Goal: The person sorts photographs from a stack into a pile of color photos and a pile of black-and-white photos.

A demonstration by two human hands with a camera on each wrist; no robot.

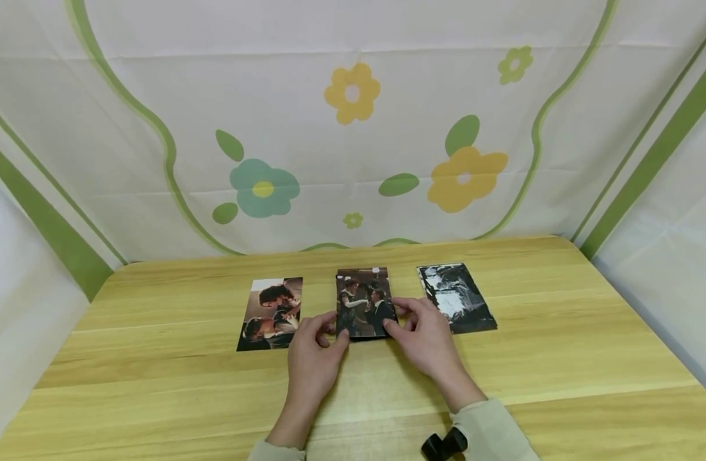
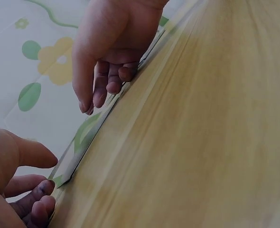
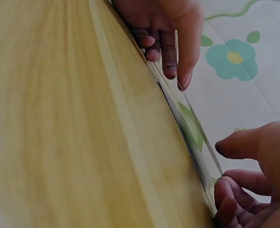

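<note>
Nearest, at the right sleeve (image 1: 491, 432), a black wrist device (image 1: 443, 444) could scrape the wooden desk (image 1: 214, 410) if that forearm dropped. The left hand (image 1: 315, 352) and right hand (image 1: 425, 336), apart from each other, hold the ballroom-scene photo (image 1: 361, 304) between them at mid-desk, fingers curled at its side edges, thumbs at its near corners. More prints show beneath it; whether it is lifted off them, I cannot tell. Uneven finger pressure could fan the pile or bend a corner. In the head view the right hand overlaps the near-left part of the black-and-white photo (image 1: 459, 294), so a sideways sweep might drag it; the two-person colour photo (image 1: 270, 326) lies similarly close on the left. Wider room runs toward the desk's left and right edges; its rear edge, along the floral backdrop (image 1: 353, 147), allows less.
</note>
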